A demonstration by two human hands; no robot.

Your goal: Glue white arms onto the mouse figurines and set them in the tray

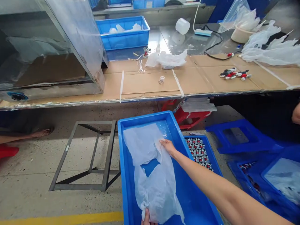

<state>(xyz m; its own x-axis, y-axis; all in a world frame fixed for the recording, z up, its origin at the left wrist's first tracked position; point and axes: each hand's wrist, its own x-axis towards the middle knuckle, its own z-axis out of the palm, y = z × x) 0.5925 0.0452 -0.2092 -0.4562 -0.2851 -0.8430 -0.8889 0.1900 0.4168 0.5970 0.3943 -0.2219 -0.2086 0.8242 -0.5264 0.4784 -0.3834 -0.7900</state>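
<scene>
Two grips hold thin white sheeting (159, 193) inside the blue tray (187, 197): left hand (147, 218), fingers clamped on the near end; right hand (167, 146), fingers pinched on an edge farther up. Apparent step: spreading. Next move calls for light, even tension.

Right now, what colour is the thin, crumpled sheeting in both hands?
The thin, crumpled sheeting is white; best seen in the head view.

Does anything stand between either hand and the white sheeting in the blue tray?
Nothing visible does. The right hand pinches the sheeting directly, and the left hand, partly out of frame, holds its near end. The tray's right rim passes beneath the right forearm.
</scene>
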